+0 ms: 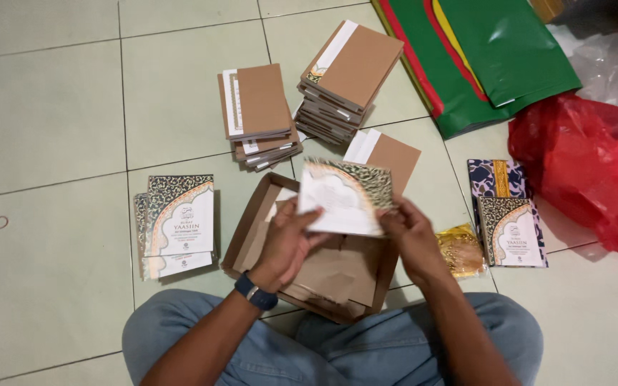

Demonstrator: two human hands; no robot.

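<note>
Head view: the person sits cross-legged in blue jeans on a pale tiled floor (51,107), with an open brown cardboard box (248,239) lying just in front of the knees. Take that box as the landmark.

Directly above the box, both hands hold 1 booklet (345,196) with a white face and a patterned black-and-gold border, tilted toward the camera. The left hand (287,243), a dark watch on its wrist, is curled with its fingers closed on the booklet's lower left edge. The right hand (413,239) pinches the booklet's right edge between thumb and fingers. Flat brown card pieces lie inside the box under the hands.

Left of the box, just beside it, lies a small stack of patterned booklets (177,225). Beyond the box's far edge stand 2 piles of brown-covered books: a lower, untidy pile (257,114) and a taller pile (348,78) to its right. Touching the box's far right corner lies 1 single brown-covered book (388,154).

Right of the box, just beside the right hand, lies a gold shiny wrapper (460,249), and beyond it another patterned booklet (513,232) resting on a dark blue patterned one. Farther right is a red plastic bag (588,164); far beyond the box to the right lie green sheets (495,57) edged red and yellow.
</note>
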